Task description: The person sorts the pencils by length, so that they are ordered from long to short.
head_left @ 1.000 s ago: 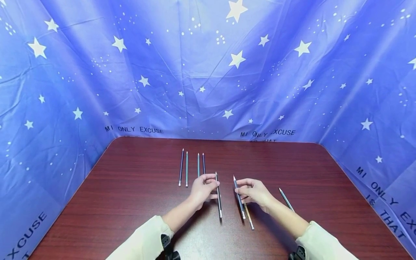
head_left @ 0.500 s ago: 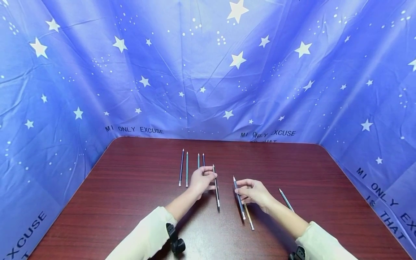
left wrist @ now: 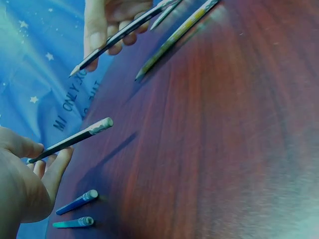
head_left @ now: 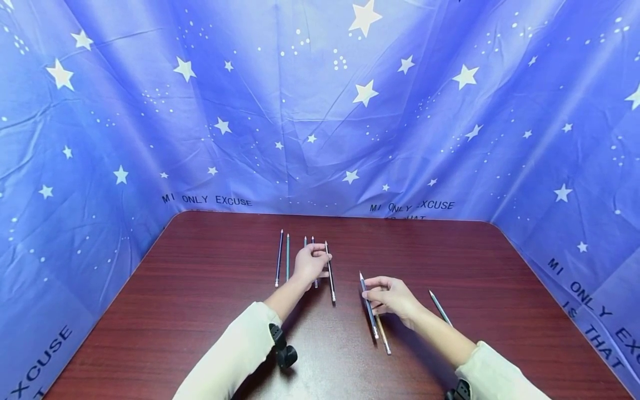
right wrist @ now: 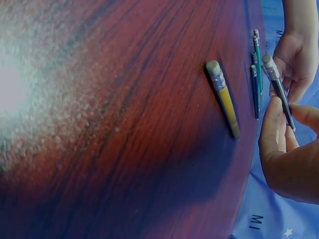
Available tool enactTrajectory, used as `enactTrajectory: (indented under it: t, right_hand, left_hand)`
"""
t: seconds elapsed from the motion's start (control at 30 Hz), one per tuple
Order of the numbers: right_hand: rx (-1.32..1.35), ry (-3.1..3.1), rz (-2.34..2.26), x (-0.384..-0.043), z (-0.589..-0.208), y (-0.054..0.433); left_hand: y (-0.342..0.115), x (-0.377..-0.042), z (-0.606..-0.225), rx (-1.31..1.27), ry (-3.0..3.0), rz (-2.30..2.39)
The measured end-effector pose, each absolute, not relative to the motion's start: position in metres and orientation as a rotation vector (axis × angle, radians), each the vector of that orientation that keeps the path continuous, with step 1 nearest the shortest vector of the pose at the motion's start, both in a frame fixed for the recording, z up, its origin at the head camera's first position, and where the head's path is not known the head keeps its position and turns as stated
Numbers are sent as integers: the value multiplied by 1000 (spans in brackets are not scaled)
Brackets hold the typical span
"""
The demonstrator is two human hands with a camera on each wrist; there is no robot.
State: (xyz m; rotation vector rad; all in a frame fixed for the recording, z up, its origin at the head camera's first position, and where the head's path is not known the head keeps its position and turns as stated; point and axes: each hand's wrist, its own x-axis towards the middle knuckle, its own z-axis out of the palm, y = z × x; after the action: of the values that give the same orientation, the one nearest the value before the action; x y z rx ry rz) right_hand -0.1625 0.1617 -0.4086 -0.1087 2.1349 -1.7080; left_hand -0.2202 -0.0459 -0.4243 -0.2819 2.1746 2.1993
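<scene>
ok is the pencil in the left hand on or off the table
Off it: the left hand pinches the pencil, and in the left wrist view its shadow falls on the table with a gap between.

The right hand (right wrist: 291,172) pinches a dark pencil (right wrist: 280,90) between thumb and fingers, its pale eraser end tilted toward the top of the view. Behind it the left hand (right wrist: 303,59) shows, partly hidden. Near the right hand, a yellow pencil (right wrist: 227,103) lies on the reddish-brown tabletop (right wrist: 149,89), eraser end nearer the camera. Near the tabletop's far edge, teal and dark blue pencils (right wrist: 255,94) lie bunched. Strong glare whitens the left side, and blue cloth (right wrist: 279,211) bears a star and lettering
</scene>
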Motion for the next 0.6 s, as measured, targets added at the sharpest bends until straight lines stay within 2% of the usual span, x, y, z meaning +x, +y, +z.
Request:
enactTrajectory:
  t: [0.6]
  right_hand:
    - [-137, 2130, -1701, -163, -411, 163]
  left_hand:
    - [-45, -248, -436, -316, 2292, 2117]
